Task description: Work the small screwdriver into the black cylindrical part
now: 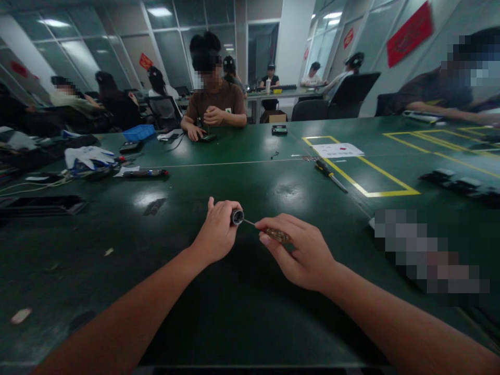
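Observation:
Wrapped in my left hand is a small black cylindrical part, its round open end turned toward me. My fingers cover the rest of its length, so its kind cannot be made out. My right hand is closed on the brownish see-through handle of a small screwdriver. The thin metal shaft points left and its tip reaches the side of the black part near the rim. Whether the tip touches or sits in something there is too small to tell. Both hands are held above the green table.
A yellow-and-black screwdriver lies beyond my right hand, near yellow tape and a white sheet. To the left are white gloves, a dark pen-like tool and a blue bin. A co-worker sits opposite.

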`<state>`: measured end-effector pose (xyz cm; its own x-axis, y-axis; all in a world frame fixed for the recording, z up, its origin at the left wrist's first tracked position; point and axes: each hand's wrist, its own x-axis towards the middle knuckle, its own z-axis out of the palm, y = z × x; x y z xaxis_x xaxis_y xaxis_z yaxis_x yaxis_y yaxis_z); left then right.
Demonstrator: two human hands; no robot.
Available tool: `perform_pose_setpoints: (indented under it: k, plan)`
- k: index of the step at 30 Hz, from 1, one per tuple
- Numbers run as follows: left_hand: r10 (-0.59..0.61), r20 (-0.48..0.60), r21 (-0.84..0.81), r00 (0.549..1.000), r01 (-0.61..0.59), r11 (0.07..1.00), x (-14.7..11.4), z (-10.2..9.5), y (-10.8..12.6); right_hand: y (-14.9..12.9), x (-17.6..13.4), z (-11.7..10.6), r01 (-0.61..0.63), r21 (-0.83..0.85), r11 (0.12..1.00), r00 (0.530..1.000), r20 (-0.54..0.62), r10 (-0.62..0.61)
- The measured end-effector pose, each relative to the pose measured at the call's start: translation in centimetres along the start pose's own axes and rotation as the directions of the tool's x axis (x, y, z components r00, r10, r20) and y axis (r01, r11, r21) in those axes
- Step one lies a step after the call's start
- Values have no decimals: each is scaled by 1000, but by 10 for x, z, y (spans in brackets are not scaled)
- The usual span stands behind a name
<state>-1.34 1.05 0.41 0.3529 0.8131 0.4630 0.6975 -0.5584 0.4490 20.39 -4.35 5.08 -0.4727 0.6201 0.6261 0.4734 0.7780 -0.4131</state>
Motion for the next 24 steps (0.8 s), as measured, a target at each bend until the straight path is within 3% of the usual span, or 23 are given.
perform_pose_setpoints:
  k: [10,15,20,24]
  plan:
    - [28,13,-60,1000,-27,998,0,1,-2,0,1,2,-17,-25,1000,998,52,18]
    - [2,6,-66,1000,-2,998,0,0,0,-1,1,2,-24,-21,999,1000,-3,24]
    - [-17,30,-73,999,19,997,0,0,0,2,1,2,-41,-22,999,998,56,42]
    - [-36,37,-65,999,38,997,1,-1,0,2,0,1,-38,-7,999,999,11,38]
